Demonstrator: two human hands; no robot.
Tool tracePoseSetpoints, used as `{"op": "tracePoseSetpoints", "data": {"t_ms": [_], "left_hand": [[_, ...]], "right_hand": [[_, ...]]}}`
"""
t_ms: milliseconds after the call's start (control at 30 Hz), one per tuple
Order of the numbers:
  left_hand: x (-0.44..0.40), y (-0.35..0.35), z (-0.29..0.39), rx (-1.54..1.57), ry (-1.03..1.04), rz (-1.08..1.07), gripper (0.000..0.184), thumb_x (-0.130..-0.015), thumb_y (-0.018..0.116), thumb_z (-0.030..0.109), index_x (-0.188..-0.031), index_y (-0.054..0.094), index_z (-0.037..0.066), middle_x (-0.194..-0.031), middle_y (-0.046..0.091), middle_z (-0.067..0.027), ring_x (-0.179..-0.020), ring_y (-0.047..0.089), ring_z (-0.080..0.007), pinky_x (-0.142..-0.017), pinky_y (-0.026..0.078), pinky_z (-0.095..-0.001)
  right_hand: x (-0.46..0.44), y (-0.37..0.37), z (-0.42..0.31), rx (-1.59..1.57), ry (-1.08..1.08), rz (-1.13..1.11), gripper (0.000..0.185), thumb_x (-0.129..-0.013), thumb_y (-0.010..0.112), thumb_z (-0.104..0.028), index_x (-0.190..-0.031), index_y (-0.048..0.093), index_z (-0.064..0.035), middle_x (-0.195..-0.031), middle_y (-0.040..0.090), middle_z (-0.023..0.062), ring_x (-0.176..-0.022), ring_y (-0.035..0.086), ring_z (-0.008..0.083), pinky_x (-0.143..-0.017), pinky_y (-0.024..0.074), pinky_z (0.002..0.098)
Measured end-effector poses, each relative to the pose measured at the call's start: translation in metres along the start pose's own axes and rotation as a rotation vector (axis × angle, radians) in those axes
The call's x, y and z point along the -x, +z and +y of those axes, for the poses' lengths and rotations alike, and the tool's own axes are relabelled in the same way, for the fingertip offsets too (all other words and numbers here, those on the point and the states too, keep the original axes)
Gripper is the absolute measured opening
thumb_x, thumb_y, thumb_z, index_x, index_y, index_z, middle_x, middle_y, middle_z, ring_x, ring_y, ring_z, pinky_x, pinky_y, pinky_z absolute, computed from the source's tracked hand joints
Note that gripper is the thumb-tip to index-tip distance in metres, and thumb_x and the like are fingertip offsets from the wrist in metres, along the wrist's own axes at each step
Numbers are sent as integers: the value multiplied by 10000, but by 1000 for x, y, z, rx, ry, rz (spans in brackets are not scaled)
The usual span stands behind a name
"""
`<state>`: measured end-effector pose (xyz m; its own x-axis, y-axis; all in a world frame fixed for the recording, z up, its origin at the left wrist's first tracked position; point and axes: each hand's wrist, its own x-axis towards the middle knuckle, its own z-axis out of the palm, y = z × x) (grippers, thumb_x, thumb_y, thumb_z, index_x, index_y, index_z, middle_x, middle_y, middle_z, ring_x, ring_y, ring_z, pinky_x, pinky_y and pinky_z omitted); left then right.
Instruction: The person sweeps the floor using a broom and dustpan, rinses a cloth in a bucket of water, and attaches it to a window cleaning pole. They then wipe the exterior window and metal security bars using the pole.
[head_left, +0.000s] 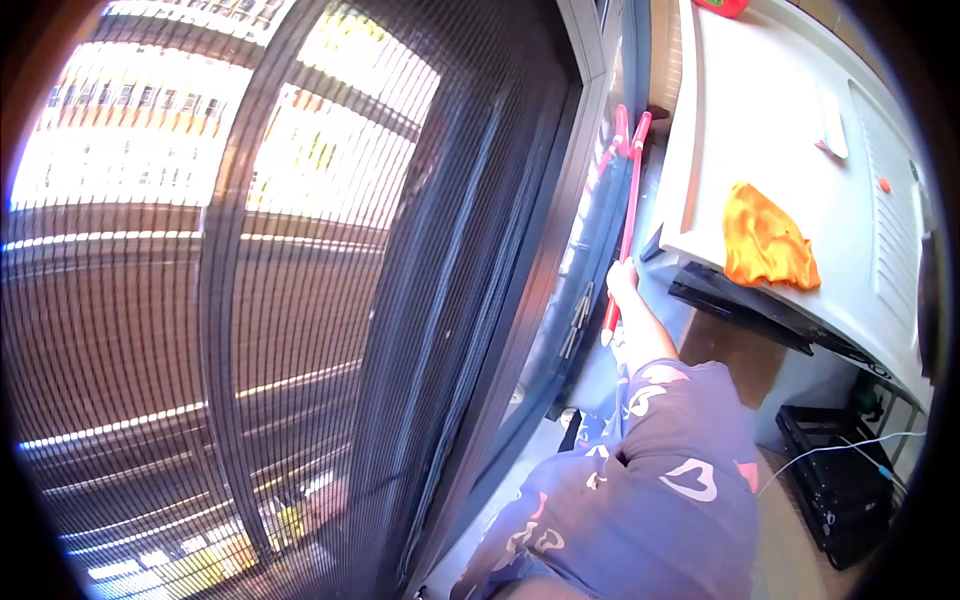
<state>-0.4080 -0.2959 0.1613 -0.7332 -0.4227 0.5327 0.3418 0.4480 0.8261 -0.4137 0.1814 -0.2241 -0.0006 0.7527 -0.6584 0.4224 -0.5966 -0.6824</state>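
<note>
My right hand [622, 278] is closed around a long red pole [632, 205], near its lower end. The pole runs upward along a window frame, and a pinkish reflection of its top shows in the glass beside it. What the pole belongs to cannot be made out. My forearm reaches out of a dark blue sleeve printed with hearts. Right of the hand, an orange cloth [765, 240] lies crumpled over the front edge of a white sink top [775, 110]. My left hand is not seen.
A pleated insect screen [290, 320] fills the left side, with a railing and buildings behind it. On the sink top's right is a ridged washboard area [885, 200]. Below it stand a black rack-like object [835, 490] and a white cable [830, 448].
</note>
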Motion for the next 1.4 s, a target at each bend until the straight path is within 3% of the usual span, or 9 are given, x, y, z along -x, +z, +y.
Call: {"op": "tracePoseSetpoints", "data": {"t_ms": [100, 333, 467, 600, 1000, 1133, 1200, 1300, 1400], "left_hand": [[-1, 1, 0, 28, 58, -2, 571, -958, 454, 289, -1450, 326, 28, -1477, 357, -178, -1302, 424, -340, -1102, 312, -472], [-5, -8, -3, 96, 124, 45, 573, -957, 463, 286, -1451, 326, 30, -1479, 355, -174, -1300, 424, -341, -1102, 312, -473], [-13, -15, -2, 158, 157, 60, 574, -957, 468, 283, -1452, 325, 31, -1480, 354, -172, -1299, 424, -341, -1101, 313, -474], [-22, -22, 1, 225, 174, 49, 575, -956, 473, 281, -1452, 325, 32, -1481, 354, -169, -1298, 425, -342, -1101, 313, -474], [-81, -58, 64, 381, 217, 112, 578, -954, 488, 275, -1454, 324, 36, -1484, 351, -162, -1296, 425, -343, -1099, 314, -477], [-99, -83, 49, 414, 239, 118, 579, -954, 493, 273, -1455, 324, 37, -1485, 350, -159, -1295, 426, -344, -1099, 315, -477], [-115, -106, 8, 325, 444, -13, 611, -936, 542, 254, -1457, 310, 33, -1494, 334, -150, -1273, 435, -347, -1099, 309, -478], [-101, -99, 46, 684, 288, -285, 741, -917, 567, 179, -1508, 129, 91, -1523, 291, -113, -1333, 365, -289, -1126, 262, -466], [-104, -104, 39, 642, 315, -328, 760, -890, 594, 143, -1506, 152, 98, -1520, 292, -106, -1335, 360, -273, -1119, 279, -458]], "right_hand": [[8, -14, 6, 325, -7, 17, 334, -930, 422, -182, -1212, 414, -2, -1069, 626, 308, -1055, 619, 422, -906, 477, 499], [10, -64, 5, 561, 56, 7, 381, -947, 423, -213, -1281, 384, -34, -1144, 627, 253, -1090, 619, 388, -937, 482, 481], [42, -69, -26, 628, 244, -31, 352, -961, 393, -230, -1245, 469, -36, -1051, 671, 176, -834, 699, 307, -828, 533, 430], [47, -79, 8, 531, 215, -78, 251, -862, 501, -38, -1103, 554, 1, -783, 646, 181, -590, 649, 310, -483, 510, 397], [199, -163, 108, 468, 170, -247, 281, -792, 466, 32, -1030, 595, 108, -680, 591, 200, -490, 586, 295, -420, 453, 440], [239, -193, 144, 512, 263, -339, 214, -914, 436, -78, -1047, 536, 57, -613, 489, 121, -404, 464, 215, -342, 391, 384], [267, -214, 159, 478, 323, -389, 185, -943, 475, -130, -1002, 536, 34, -603, 470, 95, -398, 454, 198, -341, 382, 367], [319, -255, 163, 540, 264, -407, 165, -947, 483, -129, -976, 536, 24, -582, 477, 91, -381, 448, 194, -341, 380, 369], [354, -300, 163, 472, 198, -446, 172, -910, 519, -99, -937, 575, 61, -559, 519, 135, -385, 505, 239, -361, 408, 413]]}}
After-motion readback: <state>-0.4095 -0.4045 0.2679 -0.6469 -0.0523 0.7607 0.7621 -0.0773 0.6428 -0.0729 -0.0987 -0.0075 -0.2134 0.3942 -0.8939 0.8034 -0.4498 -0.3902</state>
